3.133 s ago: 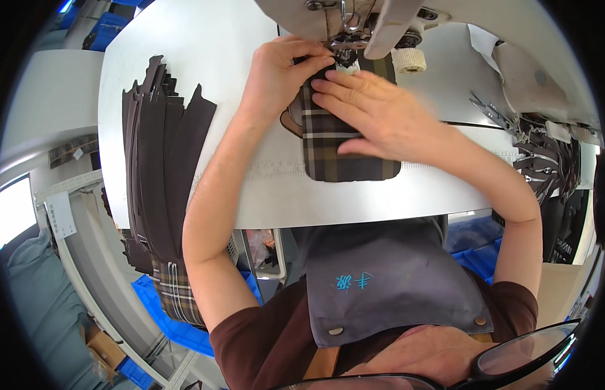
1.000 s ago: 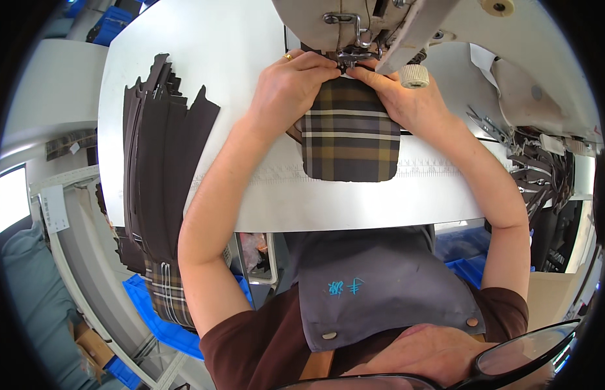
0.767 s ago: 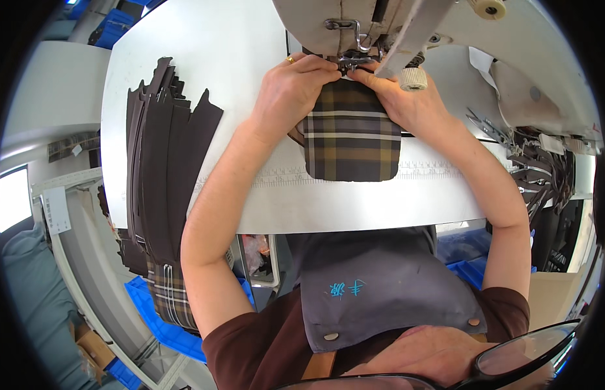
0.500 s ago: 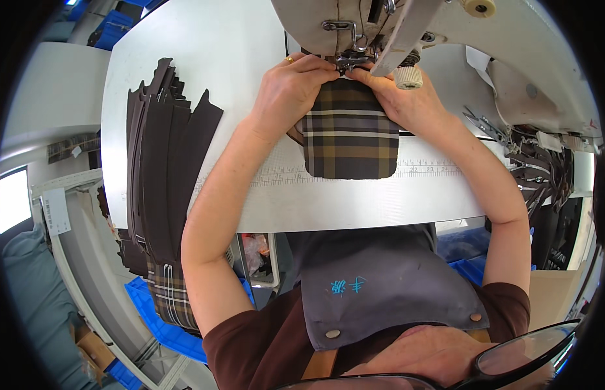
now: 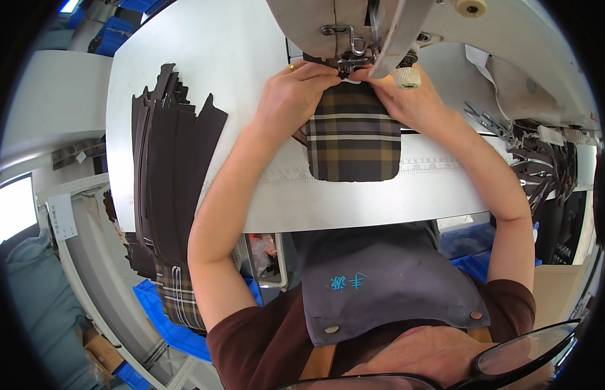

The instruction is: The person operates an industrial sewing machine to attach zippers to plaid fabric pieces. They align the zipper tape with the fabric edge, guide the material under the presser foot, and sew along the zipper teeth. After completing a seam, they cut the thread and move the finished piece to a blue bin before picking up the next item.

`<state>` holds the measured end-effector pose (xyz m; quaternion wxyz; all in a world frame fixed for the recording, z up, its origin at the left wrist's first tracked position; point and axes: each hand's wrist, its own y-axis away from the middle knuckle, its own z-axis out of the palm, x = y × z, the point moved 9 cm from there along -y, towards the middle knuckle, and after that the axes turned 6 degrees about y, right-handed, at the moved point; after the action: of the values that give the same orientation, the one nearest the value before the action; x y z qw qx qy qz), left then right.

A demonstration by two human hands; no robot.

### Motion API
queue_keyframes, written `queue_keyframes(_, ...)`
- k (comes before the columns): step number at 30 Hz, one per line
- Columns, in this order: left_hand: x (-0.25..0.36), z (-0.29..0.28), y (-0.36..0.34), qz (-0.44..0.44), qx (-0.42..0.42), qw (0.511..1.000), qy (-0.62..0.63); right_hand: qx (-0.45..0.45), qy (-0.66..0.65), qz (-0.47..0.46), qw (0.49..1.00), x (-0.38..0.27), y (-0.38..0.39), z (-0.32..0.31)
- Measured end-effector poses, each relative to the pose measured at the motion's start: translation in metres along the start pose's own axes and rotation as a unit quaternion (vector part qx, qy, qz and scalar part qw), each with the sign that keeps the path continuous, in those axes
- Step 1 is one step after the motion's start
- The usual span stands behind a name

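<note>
My flat checked cloth piece, brown, black and tan with pale lines (image 5: 354, 146), lay on the smooth whitish table (image 5: 302, 208). Its far end was at twelve o'clock, up by the small metal foot (image 5: 346, 66) of the big cream sewing machine (image 5: 315, 29). The two corners near me, at five and seven o'clock, were round. Pale stripes went across it and fainter ones went up and down, making boxes. The end at six o'clock looked a tiny bit wavy. A thin brown edge peeked out at ten o'clock, and a little white bit showed near the foot.

My left hand (image 5: 290, 97), with a gold ring (image 5: 291, 67) on it, was at eleven o'clock. Its thumb and fingers were close together by the foot, but I can't tell if they pinched the cloth. My right hand (image 5: 413, 99) was at one o'clock, touching the cloth's side. The machine hid some of its fingers, so I can't tell how wide they were. Long dark brown cloth strips (image 5: 166, 156) lay in a pile at nine o'clock.
</note>
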<state>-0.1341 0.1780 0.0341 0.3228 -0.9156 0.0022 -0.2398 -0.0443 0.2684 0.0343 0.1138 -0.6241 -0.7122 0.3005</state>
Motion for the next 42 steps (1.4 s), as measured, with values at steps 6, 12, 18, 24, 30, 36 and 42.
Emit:
queue_keyframes(6,-0.047,-0.020,0.000,-0.286,-0.035,0.915,0.284,-0.050,-0.083,0.085,0.992,0.020,0.010,0.002)
queue_keyframes(12,-0.127,-0.031,-0.038,-0.329,0.101,0.939,0.011,-0.054,0.028,0.033,0.998,-0.017,0.021,-0.012)
queue_keyframes(18,-0.165,0.027,-0.048,-0.359,0.061,0.925,-0.107,-0.053,0.038,0.014,0.998,-0.016,0.020,-0.011)
queue_keyframes(24,-0.171,0.031,-0.051,-0.370,0.056,0.918,-0.131,-0.067,0.033,0.023,0.997,-0.015,0.020,-0.011)
queue_keyframes(30,-0.178,0.034,-0.058,-0.366,0.058,0.919,-0.138,-0.065,0.030,0.024,0.997,-0.014,0.021,-0.010)
queue_keyframes(36,-0.189,0.022,-0.057,-0.375,0.072,0.912,-0.149,-0.071,0.034,0.010,0.997,-0.017,0.019,-0.009)
queue_keyframes(42,-0.206,0.024,-0.060,-0.379,0.084,0.912,-0.133,-0.079,0.024,-0.049,0.995,-0.060,0.035,-0.012)
